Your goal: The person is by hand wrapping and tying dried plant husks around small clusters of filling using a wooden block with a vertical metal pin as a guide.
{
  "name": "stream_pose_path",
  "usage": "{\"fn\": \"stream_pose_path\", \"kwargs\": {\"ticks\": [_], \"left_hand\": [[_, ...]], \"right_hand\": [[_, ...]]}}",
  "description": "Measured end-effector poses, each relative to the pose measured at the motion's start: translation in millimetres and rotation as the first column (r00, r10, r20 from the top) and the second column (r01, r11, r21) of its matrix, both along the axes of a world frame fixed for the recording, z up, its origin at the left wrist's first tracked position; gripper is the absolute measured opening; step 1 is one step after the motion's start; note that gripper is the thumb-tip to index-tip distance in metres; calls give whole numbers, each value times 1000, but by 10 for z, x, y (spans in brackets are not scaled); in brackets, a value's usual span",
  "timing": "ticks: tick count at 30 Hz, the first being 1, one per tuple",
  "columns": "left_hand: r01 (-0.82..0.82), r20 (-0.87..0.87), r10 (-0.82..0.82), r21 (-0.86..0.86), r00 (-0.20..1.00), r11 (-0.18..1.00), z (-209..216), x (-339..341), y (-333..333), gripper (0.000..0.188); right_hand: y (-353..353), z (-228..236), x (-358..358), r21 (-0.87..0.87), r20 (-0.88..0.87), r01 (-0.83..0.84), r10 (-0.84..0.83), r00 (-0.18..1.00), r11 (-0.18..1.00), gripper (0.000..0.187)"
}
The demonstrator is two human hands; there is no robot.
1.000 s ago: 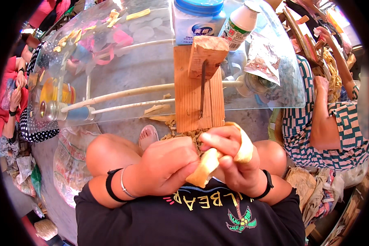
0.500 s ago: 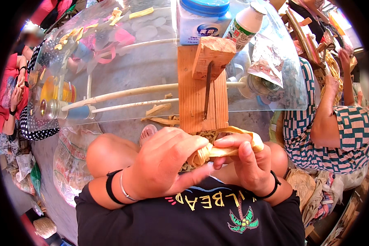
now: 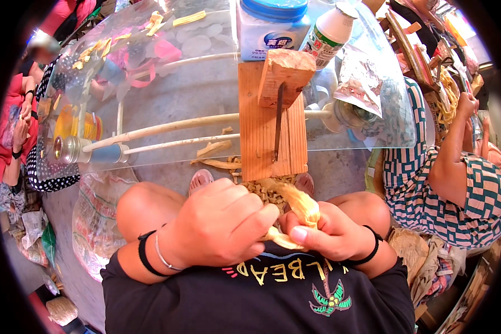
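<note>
- Nearest, at the lower centre of the frame, the left hand (image 3: 222, 220) has changed most: half a second ago its fingers were spread, and now they are curled tightly in, with a pale yellow strip (image 3: 305, 207) coming out at its fingertips, apparently pinched there.
- Just right of it, the right hand (image 3: 331, 228) grasps the same strip, thumb pressed down on it and fingers bent beneath.
- The strip lies between the two hands; its wound part ran sideways earlier, while now a broad fold rises over the right fingers toward the centre. The shaping by hand looks to be still under way.
- Just beyond the hands, more of the chopped pieces (image 3: 264, 192) shows than before.
- Farther up, the wooden board (image 3: 256, 128) with its dark blade (image 3: 278, 125) is untouched.
- Toward the top, the glass worktop (image 3: 178, 89) carries a blue-lidded tub (image 3: 275, 30) and a white bottle (image 3: 331, 33).
</note>
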State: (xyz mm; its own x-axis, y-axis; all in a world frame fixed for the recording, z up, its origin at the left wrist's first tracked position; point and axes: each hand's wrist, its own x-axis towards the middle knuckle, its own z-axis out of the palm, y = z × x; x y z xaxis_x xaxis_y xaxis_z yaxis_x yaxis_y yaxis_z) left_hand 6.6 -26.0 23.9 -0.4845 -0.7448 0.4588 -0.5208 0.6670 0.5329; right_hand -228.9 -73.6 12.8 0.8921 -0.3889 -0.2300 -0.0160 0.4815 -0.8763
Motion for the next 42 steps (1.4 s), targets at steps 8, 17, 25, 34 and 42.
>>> {"fn": "stream_pose_path", "kwargs": {"ticks": [8, 17, 25, 34, 42], "left_hand": [[379, -501, -144, 407, 853, 831, -66, 126, -39, 30], [563, -639, -137, 531, 757, 633, 9, 98, -59, 21], [491, -717, 158, 602, 678, 630, -78, 189, -4, 20], [428, -815, 224, 490, 535, 760, -100, 287, -27, 27], [312, -583, 140, 605, 800, 733, -137, 105, 69, 44]], "right_hand": [[23, -35, 25, 258, -28, 34, -28, 999, 965, 29], [-15, -3, 42, 208, 122, -179, 156, 980, 961, 30], [-1, 24, 43, 314, 155, -29, -21, 988, 949, 31], [-31, -6, 41, 295, -80, -29, 55, 995, 955, 37], [-145, -24, 52, -440, -92, -6, -38, 995, 898, 38]]}}
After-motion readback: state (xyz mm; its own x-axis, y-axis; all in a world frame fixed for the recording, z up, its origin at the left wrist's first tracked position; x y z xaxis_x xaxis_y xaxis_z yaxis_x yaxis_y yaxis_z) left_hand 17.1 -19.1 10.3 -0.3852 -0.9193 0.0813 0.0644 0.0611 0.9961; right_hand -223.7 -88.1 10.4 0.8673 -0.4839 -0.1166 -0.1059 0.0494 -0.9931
